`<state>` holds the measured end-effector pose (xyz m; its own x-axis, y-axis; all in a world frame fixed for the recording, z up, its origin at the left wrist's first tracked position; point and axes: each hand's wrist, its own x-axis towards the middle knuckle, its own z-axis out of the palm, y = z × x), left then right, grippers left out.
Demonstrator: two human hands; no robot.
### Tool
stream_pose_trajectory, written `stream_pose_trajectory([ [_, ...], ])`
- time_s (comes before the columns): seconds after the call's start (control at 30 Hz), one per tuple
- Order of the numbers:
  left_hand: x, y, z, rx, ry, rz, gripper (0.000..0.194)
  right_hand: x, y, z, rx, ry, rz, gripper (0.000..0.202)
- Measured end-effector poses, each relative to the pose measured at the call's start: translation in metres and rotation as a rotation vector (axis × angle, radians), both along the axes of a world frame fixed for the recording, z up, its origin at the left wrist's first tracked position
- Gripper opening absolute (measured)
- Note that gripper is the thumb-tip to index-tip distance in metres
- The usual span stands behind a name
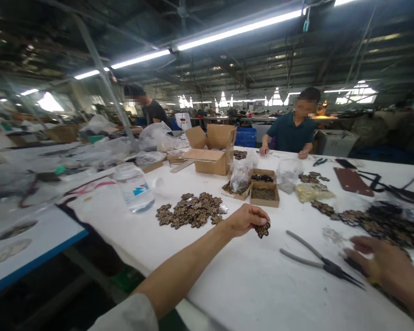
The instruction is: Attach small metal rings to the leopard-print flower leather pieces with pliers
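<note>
Your left hand (245, 219) is out over the white table (248, 285) with the fingers curled in and pinched on one small leopard-print flower piece (262, 229), which hangs just below your fingertips, right above the tabletop and a bit right of the big pile of flower pieces (190, 210). Looks like a flat, thin cutout, so I'd guess it weighs next to nothing and has a bit of flex, not fragile but easy to bend or flick away if you squeeze on a petal tip. Grabbing it near the middle, thumb on one face and finger on the other, seems like the safest hold. Your right hand (386, 265) is blurry down at the right edge, fingers look loosely spread, and I honestly can't tell if there's anything in it; it sits just beside the tips of the long-nose pliers (322, 263) lying on the table. More of the same dark pieces are scattered in a heap on the right (379, 221). Further back there's a water bottle (134, 186), small cardboard trays (264, 193) with tiny parts, an open carton (214, 149), and a person in a dark teal shirt (291, 133) working across the table.
</note>
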<state>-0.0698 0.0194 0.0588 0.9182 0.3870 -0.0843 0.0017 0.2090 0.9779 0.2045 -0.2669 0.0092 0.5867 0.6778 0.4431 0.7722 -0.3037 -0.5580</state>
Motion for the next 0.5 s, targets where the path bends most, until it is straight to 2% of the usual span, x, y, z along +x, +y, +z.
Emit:
stream_pose_trajectory([
  [0.07, 0.012, -0.021, -0.011, 0.019, -0.059, 0.027, 0.038, -0.031, 0.023, 0.018, 0.066, 0.178, 0.155, 0.041],
  [0.13, 0.019, -0.036, -0.021, 0.069, -0.092, 0.063, 0.037, -0.067, 0.046, 0.028, 0.142, 0.297, 0.318, 0.036],
  [0.27, 0.019, -0.053, -0.035, 0.178, -0.060, 0.084, 0.030, -0.118, 0.068, 0.030, 0.186, 0.254, 0.480, 0.021],
  [0.37, 0.017, -0.057, -0.042, 0.227, -0.026, 0.101, 0.027, -0.128, 0.070, 0.027, 0.182, 0.157, 0.531, 0.015],
  [0.5, 0.017, -0.062, -0.045, 0.337, 0.053, 0.142, 0.023, -0.126, 0.072, 0.020, 0.139, 0.014, 0.560, 0.015],
])
